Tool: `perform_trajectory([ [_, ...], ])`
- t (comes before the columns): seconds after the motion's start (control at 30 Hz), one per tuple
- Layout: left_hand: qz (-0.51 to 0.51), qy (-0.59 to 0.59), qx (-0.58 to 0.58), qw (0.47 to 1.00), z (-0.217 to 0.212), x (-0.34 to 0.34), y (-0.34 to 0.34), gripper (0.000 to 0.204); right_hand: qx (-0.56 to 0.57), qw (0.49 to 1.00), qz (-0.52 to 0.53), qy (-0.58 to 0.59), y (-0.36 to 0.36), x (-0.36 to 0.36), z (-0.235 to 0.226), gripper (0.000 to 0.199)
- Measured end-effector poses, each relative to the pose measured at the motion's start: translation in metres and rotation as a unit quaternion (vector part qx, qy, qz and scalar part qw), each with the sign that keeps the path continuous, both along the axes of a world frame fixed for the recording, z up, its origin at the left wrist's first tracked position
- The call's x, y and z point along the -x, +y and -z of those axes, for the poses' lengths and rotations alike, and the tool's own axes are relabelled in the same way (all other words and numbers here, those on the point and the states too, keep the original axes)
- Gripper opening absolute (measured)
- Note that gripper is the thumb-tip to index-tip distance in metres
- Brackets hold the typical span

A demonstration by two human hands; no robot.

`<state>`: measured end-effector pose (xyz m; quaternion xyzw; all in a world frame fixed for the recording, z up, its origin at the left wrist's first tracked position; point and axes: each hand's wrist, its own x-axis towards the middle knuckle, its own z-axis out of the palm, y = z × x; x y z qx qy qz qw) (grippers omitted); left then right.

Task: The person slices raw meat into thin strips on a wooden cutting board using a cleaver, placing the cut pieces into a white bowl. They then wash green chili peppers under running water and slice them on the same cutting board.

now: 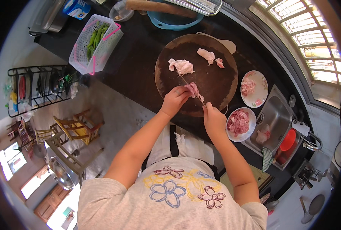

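writing: a blue tub [77, 8] at the upper left of the counter carries a white-and-blue printed label; small dark marks show on the sink [273, 107]. the shirt [170, 214] bears stitched-looking flowers in blue, yellow and maroon.

hands and meat: left hand [174, 101] bent, fingertips pinching the meat piece [193, 89] down on the round board [218, 86], near its lower middle; the piece lies just beyond those fingertips, at their right. right hand [214, 119] closed around the handle end of a knife [183, 79], by the board's lower right edge. the thin blade slants up and to the left, passing at the meat piece; whether it has cut through cannot be told. a pale pink lump [183, 67] sits near the blade tip; a longer pale piece [206, 56] and a small red scrap [219, 63] lie apart from it, farther up.

materials and shapes: board dark brown, paler at the rim, wood-like. right of it, a round plate [259, 91] with a floral rim holds pale pink bits; below that, a white bowl [252, 122] is heaped with darker, glossy red cuts. sink metallic, smooth. upper left, a perforated, translucent white basket [77, 57] with pink handles contains slender green peppers [95, 40].
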<state>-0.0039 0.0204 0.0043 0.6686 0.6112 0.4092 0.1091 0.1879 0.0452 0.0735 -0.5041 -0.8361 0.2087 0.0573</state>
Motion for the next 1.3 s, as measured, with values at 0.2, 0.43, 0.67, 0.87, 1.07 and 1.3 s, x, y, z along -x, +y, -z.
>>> perform_trajectory([
  [0.2, 0.005, 0.009, -0.007, 1.000, 0.001, 0.003, 0.002, 0.020, 0.029, 0.999, -0.012, -0.038, -0.006, -0.006, 0.003, 0.014],
  [0.43, -0.007, 0.038, 0.022, 0.999, 0.007, 0.006, 0.002, 0.023, 0.003, 1.000, -0.021, -0.018, 0.013, 0.036, 0.025, 0.016],
  [0.67, -0.008, 0.046, 0.014, 0.999, 0.008, 0.008, -0.001, 0.023, 0.018, 0.998, -0.023, -0.058, -0.004, 0.007, 0.019, 0.027],
  [0.87, -0.011, 0.040, 0.014, 0.999, 0.007, 0.003, 0.000, 0.023, 0.021, 1.000, -0.008, -0.017, 0.001, 0.013, 0.019, 0.017],
  [1.07, 0.009, 0.022, -0.004, 1.000, 0.005, 0.007, 0.002, 0.020, 0.041, 0.999, 0.012, 0.026, 0.018, 0.010, 0.007, 0.014],
  [1.3, -0.016, 0.038, 0.005, 0.999, 0.002, 0.003, 0.000, 0.022, 0.025, 1.000, -0.013, 0.013, 0.003, 0.011, 0.012, 0.015],
])
